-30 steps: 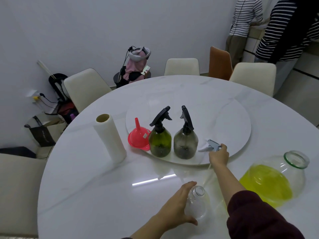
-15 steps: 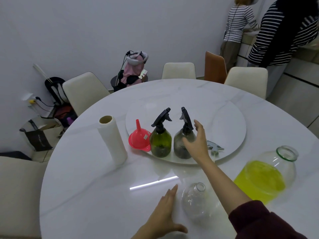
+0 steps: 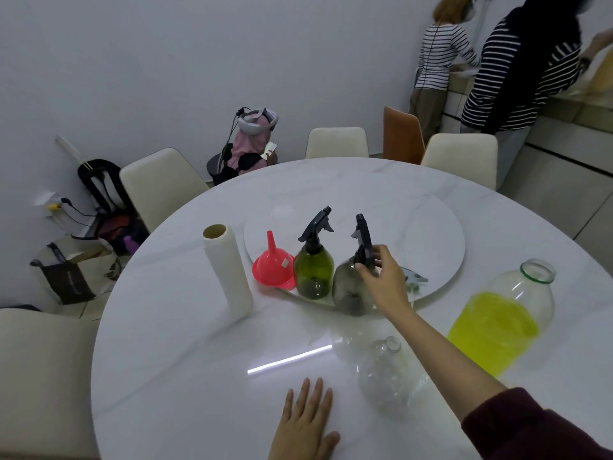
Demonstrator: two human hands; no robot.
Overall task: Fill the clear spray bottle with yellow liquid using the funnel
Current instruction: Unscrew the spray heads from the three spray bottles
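Reaching over the bottles, funnel not yet fetched

My right hand (image 3: 384, 280), mid-frame, pinches the neck of the smoky grey spray bottle (image 3: 351, 287); my left hand (image 3: 306, 423) lies flat and spread on the white marble table (image 3: 166, 360) at bottom centre. The uncapped clear plastic spray bottle (image 3: 384, 376) stands lower right of centre, the big glass jar of yellow liquid (image 3: 501, 317) at right. Next, I judge, the red plastic funnel (image 3: 273, 265) must go into its mouth

Left of the right-hand fingers (image 3: 381, 257), on the turntable (image 3: 431, 234): second spray bottle (image 3: 313, 265), then funnel (image 3: 273, 268), paper roll (image 3: 227, 272) beyond; right, liquid jar (image 3: 507, 313); nearer, uncapped bottle (image 3: 384, 376) on the counter (image 3: 185, 376).
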